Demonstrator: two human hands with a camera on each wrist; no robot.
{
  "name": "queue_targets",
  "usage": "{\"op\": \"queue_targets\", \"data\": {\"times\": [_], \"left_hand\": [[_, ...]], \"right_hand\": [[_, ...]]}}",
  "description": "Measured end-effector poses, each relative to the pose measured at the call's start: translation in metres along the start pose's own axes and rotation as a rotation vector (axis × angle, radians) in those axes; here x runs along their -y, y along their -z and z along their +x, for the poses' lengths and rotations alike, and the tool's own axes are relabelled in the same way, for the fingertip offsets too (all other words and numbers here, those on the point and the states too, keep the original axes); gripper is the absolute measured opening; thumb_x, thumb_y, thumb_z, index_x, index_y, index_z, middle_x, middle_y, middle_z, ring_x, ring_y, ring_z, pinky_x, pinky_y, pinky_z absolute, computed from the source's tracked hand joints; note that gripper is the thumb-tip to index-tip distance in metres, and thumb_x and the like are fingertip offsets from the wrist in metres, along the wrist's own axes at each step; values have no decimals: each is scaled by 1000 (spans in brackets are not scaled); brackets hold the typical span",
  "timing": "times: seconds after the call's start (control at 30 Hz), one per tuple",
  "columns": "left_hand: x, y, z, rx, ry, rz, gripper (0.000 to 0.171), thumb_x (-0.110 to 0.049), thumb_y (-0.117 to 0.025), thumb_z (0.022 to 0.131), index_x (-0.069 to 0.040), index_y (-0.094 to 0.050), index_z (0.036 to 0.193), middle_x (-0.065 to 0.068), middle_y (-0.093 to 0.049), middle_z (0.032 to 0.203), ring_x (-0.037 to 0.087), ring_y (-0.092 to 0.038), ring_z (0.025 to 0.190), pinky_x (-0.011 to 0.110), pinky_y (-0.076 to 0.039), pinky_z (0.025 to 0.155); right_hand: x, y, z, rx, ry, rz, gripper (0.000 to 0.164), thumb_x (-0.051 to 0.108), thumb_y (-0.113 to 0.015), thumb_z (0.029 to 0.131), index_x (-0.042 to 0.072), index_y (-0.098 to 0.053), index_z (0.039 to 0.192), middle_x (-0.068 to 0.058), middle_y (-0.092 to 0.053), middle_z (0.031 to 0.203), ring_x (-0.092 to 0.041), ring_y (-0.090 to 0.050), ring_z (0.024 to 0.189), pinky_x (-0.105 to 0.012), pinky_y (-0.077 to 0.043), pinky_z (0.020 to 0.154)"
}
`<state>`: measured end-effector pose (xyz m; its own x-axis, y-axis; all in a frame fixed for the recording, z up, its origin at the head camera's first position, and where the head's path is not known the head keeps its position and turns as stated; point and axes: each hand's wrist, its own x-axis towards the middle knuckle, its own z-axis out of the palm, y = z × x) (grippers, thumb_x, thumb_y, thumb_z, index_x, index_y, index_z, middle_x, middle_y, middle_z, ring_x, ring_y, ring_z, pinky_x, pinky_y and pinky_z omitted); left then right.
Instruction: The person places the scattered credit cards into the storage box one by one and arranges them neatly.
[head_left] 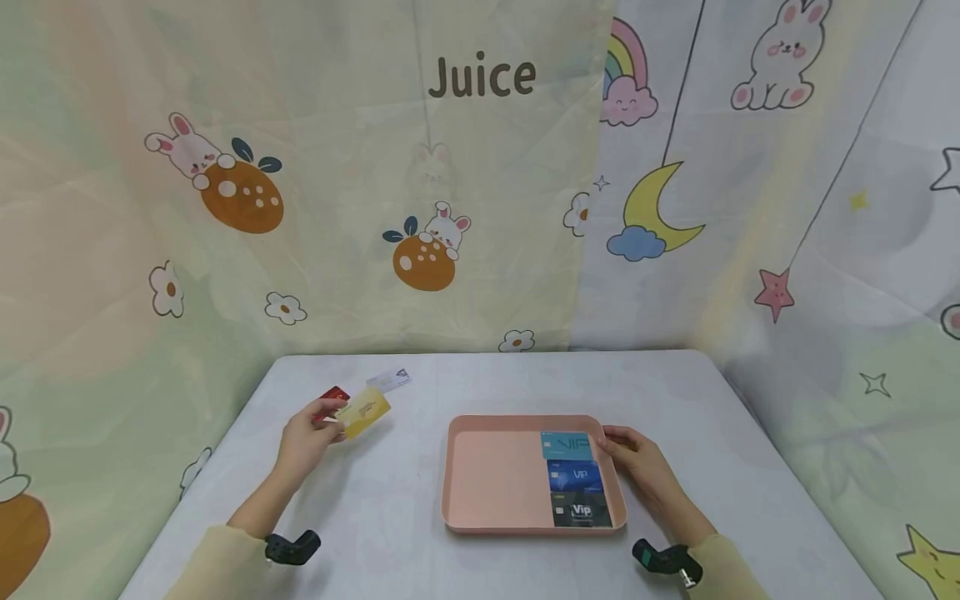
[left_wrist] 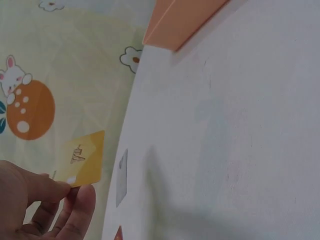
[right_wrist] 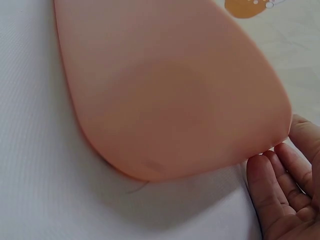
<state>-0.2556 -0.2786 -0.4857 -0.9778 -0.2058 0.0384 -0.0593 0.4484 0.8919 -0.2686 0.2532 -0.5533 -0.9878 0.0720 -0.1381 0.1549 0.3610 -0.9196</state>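
Note:
My left hand pinches a yellow card by its edge, above the left part of the table. Behind that hand a red card shows partly, and a pale card lies farther back; both rest on the table. My right hand grips the right rim of a pink tray, thumb at the upper edge and fingers outside. Along the tray's right side lie a light blue VIP card, a dark blue VIP card and a black Vip card, one below another.
The white table carries the tray near its middle. A printed cloth backdrop with rabbits and oranges stands along the table's back and sides. A black device is strapped at each wrist.

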Motion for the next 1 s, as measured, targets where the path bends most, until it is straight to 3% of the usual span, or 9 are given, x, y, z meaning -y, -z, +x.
{"op": "queue_targets", "data": {"times": [0.27, 1.0], "left_hand": [[-7, -15, -4, 53, 1, -55, 37, 3, -66, 94, 3, -62, 131, 22, -56, 125, 23, -69, 98, 27, -63, 76], [-21, -57, -22, 115, 6, -184, 33, 2, -67, 96, -1, -66, 128, 19, -59, 125, 24, -69, 102, 29, -63, 80]], "right_hand": [[0, -2, 1, 2, -8, 14, 67, 43, -70, 98, -1, -52, 145, -24, -58, 143, -34, -56, 131, -49, -46, 113], [-1, 1, -2, 9, -28, 61, 69, 44, -72, 96, 1, -51, 146, -22, -57, 145, -31, -55, 130, -44, -46, 112]]}}
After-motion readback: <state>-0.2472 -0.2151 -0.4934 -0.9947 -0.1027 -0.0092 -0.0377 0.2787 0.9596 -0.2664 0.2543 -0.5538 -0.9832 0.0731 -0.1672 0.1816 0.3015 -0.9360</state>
